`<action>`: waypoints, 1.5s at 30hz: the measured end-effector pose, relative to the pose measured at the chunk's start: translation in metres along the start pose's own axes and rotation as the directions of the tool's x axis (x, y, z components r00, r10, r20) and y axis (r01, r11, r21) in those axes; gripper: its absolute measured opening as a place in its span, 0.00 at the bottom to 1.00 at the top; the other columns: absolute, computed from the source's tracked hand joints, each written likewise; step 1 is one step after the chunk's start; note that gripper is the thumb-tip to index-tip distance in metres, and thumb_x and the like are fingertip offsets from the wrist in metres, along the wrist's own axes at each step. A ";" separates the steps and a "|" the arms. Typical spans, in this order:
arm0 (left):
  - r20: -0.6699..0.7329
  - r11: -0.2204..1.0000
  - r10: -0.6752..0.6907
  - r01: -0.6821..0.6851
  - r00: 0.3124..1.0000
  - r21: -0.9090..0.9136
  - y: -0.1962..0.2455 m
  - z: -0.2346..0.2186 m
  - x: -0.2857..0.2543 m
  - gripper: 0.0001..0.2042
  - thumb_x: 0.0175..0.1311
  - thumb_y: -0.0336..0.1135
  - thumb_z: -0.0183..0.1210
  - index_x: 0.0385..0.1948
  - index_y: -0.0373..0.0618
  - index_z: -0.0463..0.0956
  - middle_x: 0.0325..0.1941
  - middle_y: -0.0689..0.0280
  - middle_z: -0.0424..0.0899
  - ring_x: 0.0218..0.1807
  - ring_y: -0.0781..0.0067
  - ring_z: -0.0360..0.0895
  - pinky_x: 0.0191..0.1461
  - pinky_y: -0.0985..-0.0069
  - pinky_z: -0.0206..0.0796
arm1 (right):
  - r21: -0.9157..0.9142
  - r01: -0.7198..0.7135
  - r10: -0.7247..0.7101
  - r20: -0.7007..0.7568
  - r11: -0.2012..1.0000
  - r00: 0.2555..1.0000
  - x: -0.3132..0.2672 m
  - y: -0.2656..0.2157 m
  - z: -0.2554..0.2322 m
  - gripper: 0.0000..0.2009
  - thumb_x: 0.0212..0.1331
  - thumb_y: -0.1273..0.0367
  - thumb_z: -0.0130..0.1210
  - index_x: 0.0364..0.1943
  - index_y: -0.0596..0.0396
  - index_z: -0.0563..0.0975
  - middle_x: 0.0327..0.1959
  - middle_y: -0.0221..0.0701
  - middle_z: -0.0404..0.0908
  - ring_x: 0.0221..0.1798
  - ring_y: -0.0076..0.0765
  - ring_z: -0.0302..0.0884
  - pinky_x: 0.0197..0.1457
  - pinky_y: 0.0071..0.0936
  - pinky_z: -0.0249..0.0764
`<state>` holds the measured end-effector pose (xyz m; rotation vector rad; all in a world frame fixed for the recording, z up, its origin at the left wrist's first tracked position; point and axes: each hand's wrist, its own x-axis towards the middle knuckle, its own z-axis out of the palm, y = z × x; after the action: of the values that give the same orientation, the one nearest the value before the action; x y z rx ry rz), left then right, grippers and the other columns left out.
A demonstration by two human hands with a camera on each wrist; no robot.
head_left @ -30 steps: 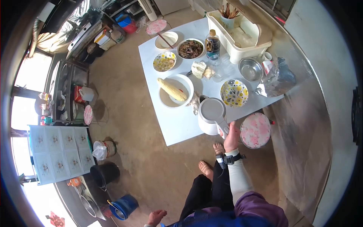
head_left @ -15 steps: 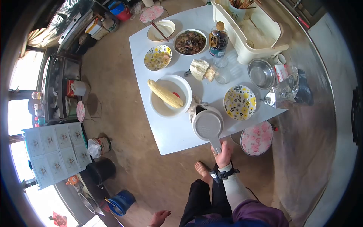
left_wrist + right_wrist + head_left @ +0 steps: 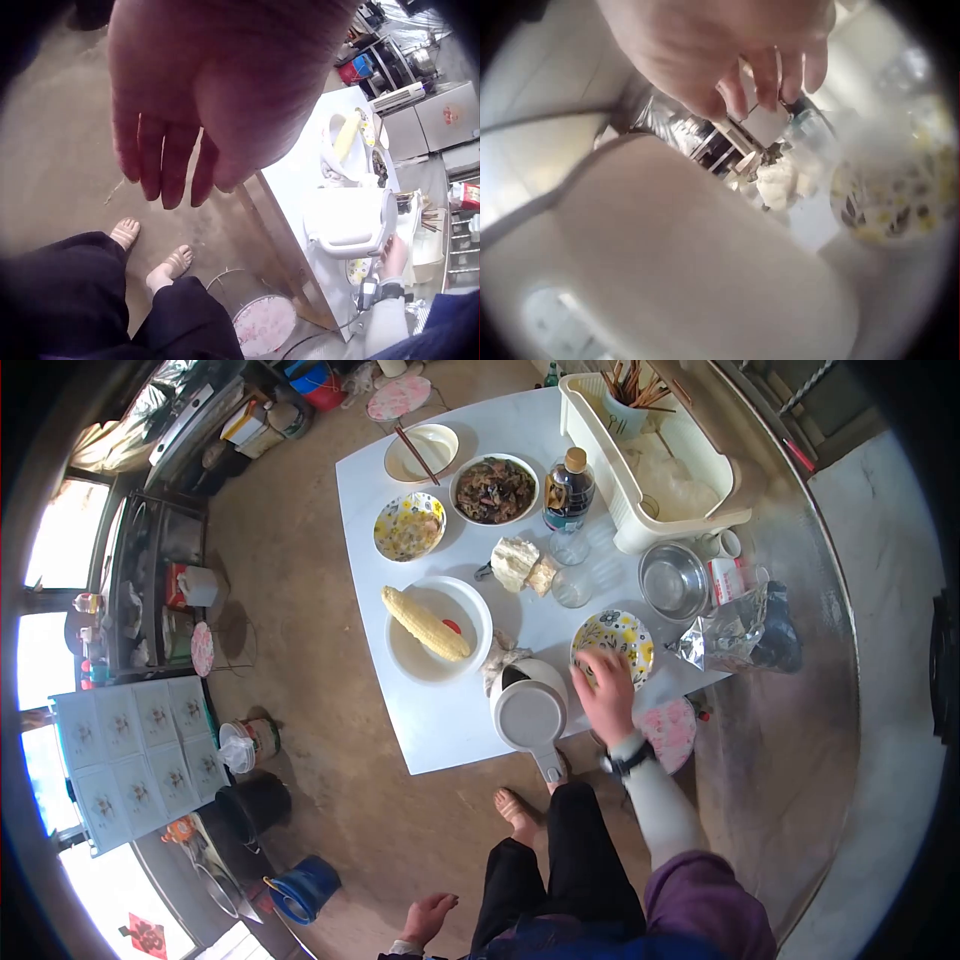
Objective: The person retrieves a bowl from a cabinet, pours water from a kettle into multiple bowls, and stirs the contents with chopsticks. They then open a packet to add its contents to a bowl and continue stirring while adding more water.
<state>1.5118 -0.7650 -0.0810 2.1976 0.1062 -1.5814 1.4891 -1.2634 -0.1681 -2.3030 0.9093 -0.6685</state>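
A white kettle with a grey lid (image 3: pixel 528 715) stands at the table's near edge, its handle toward the person. My right hand (image 3: pixel 607 695), fingers loosely bent and holding nothing, is over the near side of a flower-patterned bowl (image 3: pixel 632 632), partly covering it. In the right wrist view the white kettle body (image 3: pixel 690 255) fills the foreground below the hand (image 3: pixel 735 52), with the patterned bowl (image 3: pixel 896 199) to the right. My left hand (image 3: pixel 428 920) hangs beside the person's leg, away from the table; its relaxed fingers (image 3: pixel 172 169) hold nothing in the left wrist view.
A white basin (image 3: pixel 400 650) holds a peeled corn cob (image 3: pixel 425 625). Behind are a dish of dark food (image 3: pixel 493 490), a bottle (image 3: pixel 568 495) and glasses (image 3: pixel 572 588). A cream rack (image 3: pixel 640 535) and steel bowl (image 3: pixel 672 580) stand at the right. A stool (image 3: pixel 670 732) is below the table.
My right hand has let go of the kettle's handle and moved right and forward, over the patterned bowl. The kettle now stands without a hand on it. The left hand still hangs low.
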 end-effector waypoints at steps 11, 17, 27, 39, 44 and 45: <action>-0.077 0.994 -0.090 0.084 0.993 -0.073 -0.005 0.013 -0.003 0.16 0.62 0.43 0.55 0.39 0.39 0.81 0.36 0.60 0.86 0.43 0.72 0.83 0.49 0.77 0.71 | -0.549 0.255 -0.100 0.296 0.796 0.950 0.112 0.056 0.076 0.26 0.54 0.71 0.51 0.61 0.44 0.67 0.69 0.40 0.52 0.73 0.59 0.41 0.65 0.62 0.54; -0.061 0.981 -0.130 0.119 0.990 -0.155 0.005 0.019 -0.002 0.15 0.62 0.40 0.56 0.40 0.36 0.81 0.37 0.60 0.86 0.43 0.74 0.82 0.49 0.79 0.70 | -0.557 0.188 -0.025 0.287 0.809 0.958 0.119 0.069 0.084 0.24 0.55 0.71 0.51 0.58 0.43 0.68 0.65 0.38 0.57 0.72 0.58 0.43 0.62 0.61 0.58; -0.012 0.997 -0.037 0.036 0.999 -0.073 0.027 0.013 -0.005 0.22 0.64 0.48 0.54 0.46 0.34 0.78 0.41 0.57 0.85 0.44 0.70 0.81 0.48 0.74 0.71 | -0.571 0.198 -0.024 0.298 0.797 0.954 0.144 0.106 0.058 0.19 0.54 0.72 0.50 0.53 0.45 0.70 0.61 0.34 0.63 0.69 0.54 0.54 0.62 0.57 0.60; 0.002 0.998 -0.046 0.046 0.999 -0.042 0.033 0.011 0.000 0.21 0.63 0.47 0.54 0.45 0.36 0.78 0.41 0.56 0.85 0.45 0.69 0.81 0.48 0.74 0.71 | -0.510 0.357 -0.216 0.315 0.783 0.924 0.153 0.100 0.015 0.22 0.50 0.68 0.58 0.52 0.48 0.72 0.60 0.33 0.65 0.67 0.48 0.57 0.65 0.47 0.59; -0.044 0.991 -0.023 0.017 0.999 -0.133 0.038 0.013 -0.001 0.15 0.62 0.40 0.56 0.41 0.36 0.80 0.39 0.58 0.85 0.42 0.69 0.82 0.45 0.75 0.73 | -0.254 0.211 -0.163 0.196 0.944 0.967 0.135 0.082 0.054 0.18 0.53 0.67 0.56 0.49 0.51 0.70 0.55 0.33 0.69 0.52 0.46 0.73 0.49 0.40 0.73; -0.048 0.990 -0.058 0.051 0.997 -0.133 0.035 0.013 0.001 0.15 0.62 0.40 0.56 0.41 0.36 0.80 0.38 0.58 0.85 0.42 0.70 0.82 0.47 0.76 0.72 | -0.189 0.122 -0.084 0.197 0.974 0.977 0.133 0.078 0.069 0.18 0.54 0.66 0.56 0.49 0.52 0.69 0.54 0.33 0.70 0.48 0.47 0.75 0.45 0.41 0.74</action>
<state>1.5112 -0.8018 -0.0749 2.1507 0.2804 -1.5015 1.5834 -1.3859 -0.2373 -2.5559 0.8036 -0.4070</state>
